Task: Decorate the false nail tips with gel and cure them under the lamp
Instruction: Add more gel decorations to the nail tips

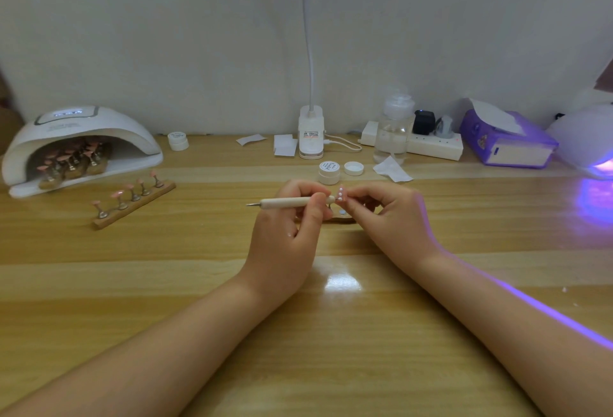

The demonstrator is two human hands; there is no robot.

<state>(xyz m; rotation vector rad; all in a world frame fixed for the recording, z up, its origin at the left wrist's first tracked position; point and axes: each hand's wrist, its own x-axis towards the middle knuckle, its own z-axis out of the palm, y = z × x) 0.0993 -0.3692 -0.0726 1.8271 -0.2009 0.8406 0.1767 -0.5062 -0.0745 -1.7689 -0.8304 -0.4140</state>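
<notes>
- The wooden holder (pixel 343 219) under the hands is mostly hidden by fingers (pixel 318 207).
- At three o'clock, the glowing lamp (pixel 587 138) is cut by the edge.
- Jar label (pixel 329 166) print is too small to read.

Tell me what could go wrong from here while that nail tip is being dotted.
1. The right hand pinches the nail tip in the air, so the dotting pen in the left hand may slip and smear the white dots.
2. The open gel jar sits just behind both hands; a knuckle could tip it.
3. The lit lamp on the right spills purple light over the table, which might start curing exposed gel.
</notes>
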